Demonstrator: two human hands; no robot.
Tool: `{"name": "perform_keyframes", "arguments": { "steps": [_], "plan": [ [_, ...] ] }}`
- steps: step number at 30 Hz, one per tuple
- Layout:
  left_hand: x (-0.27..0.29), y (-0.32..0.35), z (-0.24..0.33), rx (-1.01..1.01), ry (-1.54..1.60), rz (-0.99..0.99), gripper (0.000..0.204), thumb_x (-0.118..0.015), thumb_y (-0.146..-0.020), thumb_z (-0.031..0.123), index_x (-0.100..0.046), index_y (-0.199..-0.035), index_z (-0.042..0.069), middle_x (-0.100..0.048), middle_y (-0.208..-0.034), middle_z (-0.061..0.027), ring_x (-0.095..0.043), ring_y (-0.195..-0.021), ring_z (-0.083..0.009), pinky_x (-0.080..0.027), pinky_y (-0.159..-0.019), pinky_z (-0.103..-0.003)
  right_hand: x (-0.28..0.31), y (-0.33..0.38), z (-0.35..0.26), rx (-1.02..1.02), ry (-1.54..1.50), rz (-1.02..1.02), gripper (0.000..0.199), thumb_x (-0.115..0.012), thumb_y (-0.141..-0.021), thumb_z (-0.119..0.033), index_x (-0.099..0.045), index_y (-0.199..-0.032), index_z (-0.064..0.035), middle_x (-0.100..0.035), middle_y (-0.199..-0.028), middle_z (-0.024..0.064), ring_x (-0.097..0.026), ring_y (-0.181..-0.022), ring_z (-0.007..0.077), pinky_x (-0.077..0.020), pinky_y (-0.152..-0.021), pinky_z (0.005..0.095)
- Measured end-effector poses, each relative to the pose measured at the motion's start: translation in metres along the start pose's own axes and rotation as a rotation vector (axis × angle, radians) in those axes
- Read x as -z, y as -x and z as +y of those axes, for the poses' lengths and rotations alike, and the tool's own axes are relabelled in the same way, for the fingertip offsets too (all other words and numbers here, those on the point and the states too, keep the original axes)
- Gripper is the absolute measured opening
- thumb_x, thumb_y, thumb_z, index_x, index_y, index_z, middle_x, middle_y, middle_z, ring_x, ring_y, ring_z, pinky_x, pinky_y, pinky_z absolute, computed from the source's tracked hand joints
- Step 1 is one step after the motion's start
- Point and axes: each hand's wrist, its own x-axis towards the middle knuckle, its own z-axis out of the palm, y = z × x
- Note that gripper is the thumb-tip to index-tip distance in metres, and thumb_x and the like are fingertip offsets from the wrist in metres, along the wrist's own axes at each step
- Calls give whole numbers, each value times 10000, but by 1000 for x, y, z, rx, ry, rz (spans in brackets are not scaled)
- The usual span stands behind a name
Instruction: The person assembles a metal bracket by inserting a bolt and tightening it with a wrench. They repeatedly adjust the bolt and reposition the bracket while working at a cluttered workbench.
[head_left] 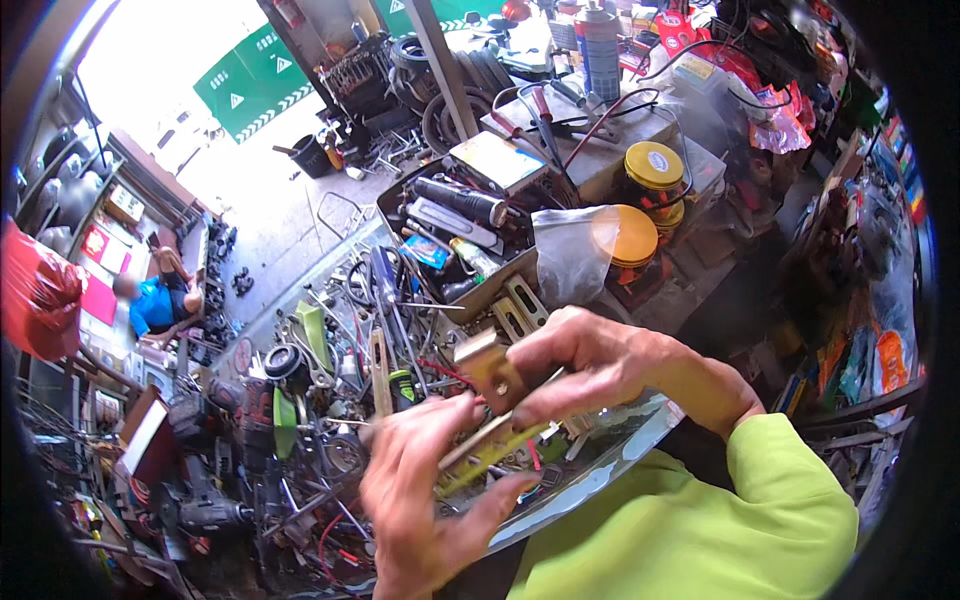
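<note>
My right hand [610, 365] pinches a small brownish metal block [495, 375] with a pale flat end and a round hole in its side. My left hand [425, 490] is slightly blurred, its thumb and fingers spread apart. Its fingertips come close to the block; whether they touch it I cannot tell. Below the block, a long yellowish bar [485, 450] slants between my two hands. My right thumb hides its upper end, so whether it is joined to the block is unclear. Under both hands lies a glass-edged bench top [590, 480] strewn with small parts.
Loose tools crowd the bench, with a power drill [260, 420] to the left. Ahead sits a metal tray [480, 290] holding a black flashlight [460, 200]. Yellow-lidded jars [625, 238] and a spray can [598, 55] stand beyond. A person in blue [155, 300] is at far left.
</note>
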Motion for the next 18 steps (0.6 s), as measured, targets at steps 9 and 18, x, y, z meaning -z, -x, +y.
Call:
{"name": "perform_keyframes", "arguments": {
  "steps": [9,18],
  "plan": [
    [-25,5,-33,687,920,-76,546,-744,-758,-61,-333,-1107,24,-645,-1006,-183,-652,-939,-223,-538,-837,-342,18,-35,17,-119,78,-146,345,-695,-885,-253,-654,-1033,56,-672,-838,13,-542,-748,43,-470,-633,240],
    [-35,23,-67,680,1216,225,635,-717,-770,-82,-382,-1298,32,-667,-1061,-137,-656,-942,-193,-526,-837,-318,-12,-48,28,-140,10,225,337,-734,-855,-299,-688,-984,9,-652,-828,8,-580,-757,49,-470,-647,222]
  ]
}}
